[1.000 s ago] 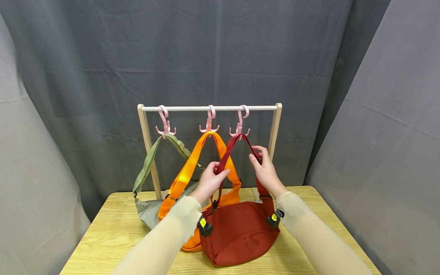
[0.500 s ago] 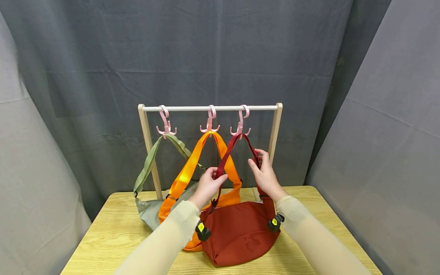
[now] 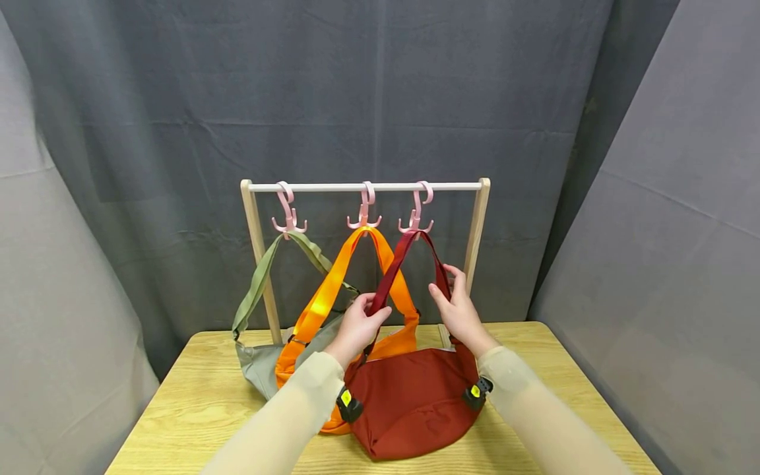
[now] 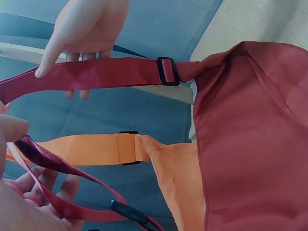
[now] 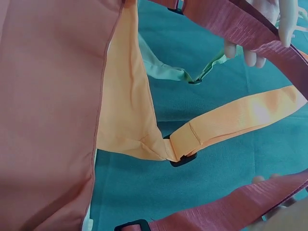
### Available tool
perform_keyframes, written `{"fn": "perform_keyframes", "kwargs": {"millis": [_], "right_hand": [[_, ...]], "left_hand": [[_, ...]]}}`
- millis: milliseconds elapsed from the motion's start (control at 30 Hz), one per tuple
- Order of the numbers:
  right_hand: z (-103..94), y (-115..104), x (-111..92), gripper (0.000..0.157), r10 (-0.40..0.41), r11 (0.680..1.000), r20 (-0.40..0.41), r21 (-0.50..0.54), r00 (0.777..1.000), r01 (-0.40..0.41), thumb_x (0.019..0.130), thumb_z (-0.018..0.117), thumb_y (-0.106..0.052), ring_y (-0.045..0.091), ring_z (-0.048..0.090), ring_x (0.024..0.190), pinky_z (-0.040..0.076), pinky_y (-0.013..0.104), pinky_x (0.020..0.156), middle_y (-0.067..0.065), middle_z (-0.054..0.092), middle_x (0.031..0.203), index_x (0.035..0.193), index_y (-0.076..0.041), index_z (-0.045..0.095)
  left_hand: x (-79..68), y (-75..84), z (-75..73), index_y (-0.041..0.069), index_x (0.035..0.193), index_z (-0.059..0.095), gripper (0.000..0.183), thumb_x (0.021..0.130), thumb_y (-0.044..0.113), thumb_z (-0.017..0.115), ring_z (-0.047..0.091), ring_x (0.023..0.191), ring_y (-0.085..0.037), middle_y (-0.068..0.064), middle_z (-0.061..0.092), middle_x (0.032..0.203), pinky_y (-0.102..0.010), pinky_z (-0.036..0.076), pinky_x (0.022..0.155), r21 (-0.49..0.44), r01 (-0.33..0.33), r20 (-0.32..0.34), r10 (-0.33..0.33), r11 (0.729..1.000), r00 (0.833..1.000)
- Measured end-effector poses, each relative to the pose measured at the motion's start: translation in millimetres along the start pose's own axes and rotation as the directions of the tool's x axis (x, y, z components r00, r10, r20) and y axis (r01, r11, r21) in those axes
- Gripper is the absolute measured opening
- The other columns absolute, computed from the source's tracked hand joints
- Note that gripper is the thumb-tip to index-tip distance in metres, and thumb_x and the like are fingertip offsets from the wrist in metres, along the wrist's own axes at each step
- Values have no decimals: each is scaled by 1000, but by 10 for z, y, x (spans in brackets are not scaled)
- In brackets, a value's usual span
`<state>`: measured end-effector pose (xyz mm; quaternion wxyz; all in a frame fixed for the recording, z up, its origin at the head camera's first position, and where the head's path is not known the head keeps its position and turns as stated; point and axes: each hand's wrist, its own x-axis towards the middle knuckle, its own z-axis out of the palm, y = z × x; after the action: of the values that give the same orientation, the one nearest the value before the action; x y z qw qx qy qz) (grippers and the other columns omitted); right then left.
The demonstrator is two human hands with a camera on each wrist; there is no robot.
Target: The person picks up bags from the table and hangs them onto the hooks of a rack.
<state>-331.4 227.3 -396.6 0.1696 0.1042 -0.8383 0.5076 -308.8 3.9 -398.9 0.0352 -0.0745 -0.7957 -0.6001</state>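
Note:
A dark red bag [image 3: 415, 402] rests on the wooden table, its looped strap [image 3: 401, 258] hung over the right-hand pink hook [image 3: 416, 214]. My left hand [image 3: 356, 326] pinches the left side of this strap between thumb and fingers. On the strap's other side is my right hand [image 3: 462, 316], thumb in front and fingers behind, as the left wrist view shows. Just behind, an orange bag [image 4: 178, 178] hangs by its strap [image 3: 323, 297] from the middle pink hook [image 3: 363, 210]; the red bag covers much of it.
A grey-green bag [image 3: 259, 366] hangs from the left pink hook [image 3: 287, 214], partly behind the orange one. All hooks sit on the white rail [image 3: 326, 188] of a wooden-legged rack [image 3: 478, 231]. The table [image 3: 178, 402] has grey curtains [image 3: 178, 132] behind and beside it.
Both hands have slid a little down the red strap, one along each side. The strap stays on its hook, and the bags have hardly moved.

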Motion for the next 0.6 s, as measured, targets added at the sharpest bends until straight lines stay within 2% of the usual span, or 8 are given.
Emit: {"fn": "perform_keyframes", "kwargs": {"millis": [133, 333, 467, 600], "right_hand": [[13, 8, -29, 63, 20, 1000, 13, 22, 1000, -20, 99, 51, -40, 37, 51, 118, 43, 53, 98, 21, 43, 131, 148, -20, 17], [8, 56, -78, 64, 43, 999, 18, 25, 999, -43, 99, 49, -42, 39, 49, 121, 41, 55, 100, 22, 40, 137, 149, -23, 15], [5, 95, -116, 64, 35, 999, 13, 25, 999, -35, 98, 50, -42, 38, 47, 122, 41, 55, 99, 22, 40, 139, 149, -22, 16], [13, 144, -155, 63, 0, 1000, -8, 30, 1000, 0, 98, 52, -38, 37, 48, 119, 42, 54, 98, 21, 41, 136, 149, -19, 19]], "left_hand": [[-16, -47, -9, 7, 128, 53, 43, 91, 25, 67, 59, 99, -27, -13, 61, 116, -42, 50, 91, -2, -8, -5, 8, 1000, 1000], [-24, -124, -34, 6, 129, 53, 43, 92, 23, 66, 60, 107, -29, -14, 62, 120, -42, 50, 94, -27, -33, -4, 33, 999, 999], [-45, -155, -67, 6, 131, 53, 45, 92, 24, 65, 59, 108, -29, -13, 62, 120, -42, 49, 96, -36, -17, -5, 17, 999, 1000], [-71, -175, -109, 4, 132, 52, 46, 92, 24, 65, 59, 108, -30, -15, 62, 120, -44, 48, 97, -41, -34, -5, 34, 999, 999]]}}
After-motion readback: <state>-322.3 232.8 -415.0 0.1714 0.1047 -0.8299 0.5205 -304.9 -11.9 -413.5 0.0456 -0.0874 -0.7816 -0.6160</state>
